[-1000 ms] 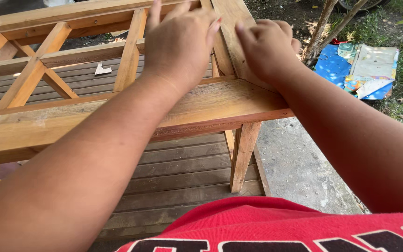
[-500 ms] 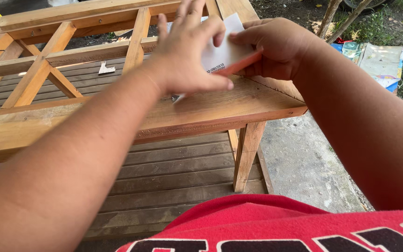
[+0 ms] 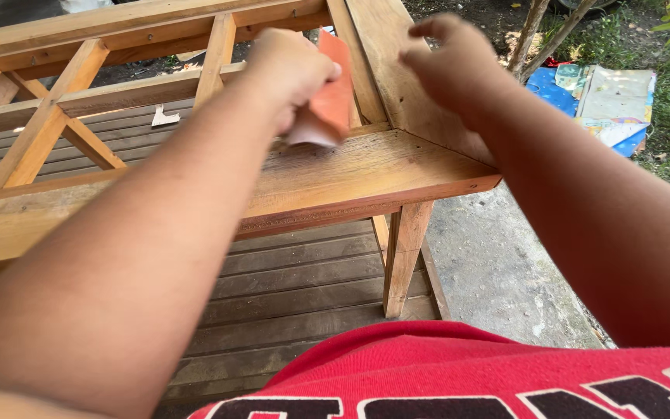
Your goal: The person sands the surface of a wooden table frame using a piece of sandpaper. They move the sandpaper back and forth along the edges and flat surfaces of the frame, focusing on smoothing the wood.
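Nearest the camera, a red shirt filled the bottom edge, with dark deck boards beyond it. Above the wooden frame's corner rail, the left hand had its fingers closed around a folded sheet of sandpaper, orange on one face and pale on the other, its lower edge touching the rail. The sheet looked light and limp, best pinched across its fold. The right hand hovered beside it, fingers loosely curled, holding nothing. Farther off lay a blue tarp.
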